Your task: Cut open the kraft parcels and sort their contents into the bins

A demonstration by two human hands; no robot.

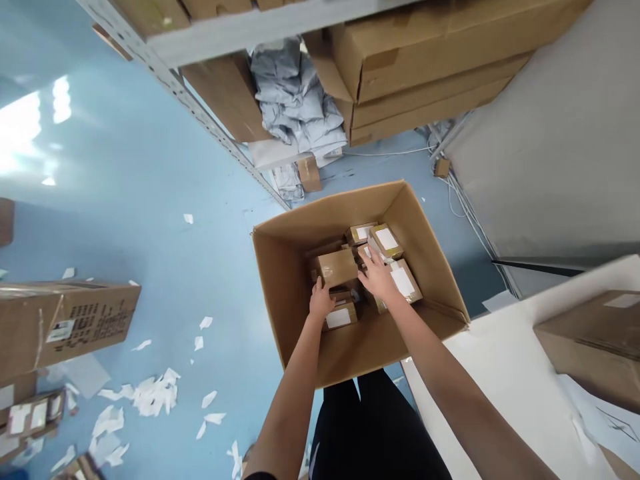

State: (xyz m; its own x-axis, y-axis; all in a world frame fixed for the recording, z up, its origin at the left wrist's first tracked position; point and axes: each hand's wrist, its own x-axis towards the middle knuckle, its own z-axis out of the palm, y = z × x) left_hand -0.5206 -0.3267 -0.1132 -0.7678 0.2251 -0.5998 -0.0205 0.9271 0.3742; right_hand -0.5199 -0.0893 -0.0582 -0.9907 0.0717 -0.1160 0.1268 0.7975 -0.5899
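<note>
A large open cardboard box [285, 287] stands on the blue floor in front of me, with several small brown parcels bearing white labels inside. My left hand [320, 301] is down in the box, its fingers closed on the near edge of a small brown parcel [336, 267]. My right hand [376, 273] reaches in beside it, fingers spread flat over another labelled parcel [403, 281]. One more small parcel [386, 240] lies just beyond my right fingertips. A parcel [340, 316] sits below my left wrist.
A metal shelf rack [200, 113] holds big cartons [425, 60] and grey plastic bags [300, 100]. A long carton [65, 323] lies at left among scattered paper scraps [150, 397]. A white table [500, 373] with a brown box [595, 347] stands at right. Cables [465, 200] run along the wall.
</note>
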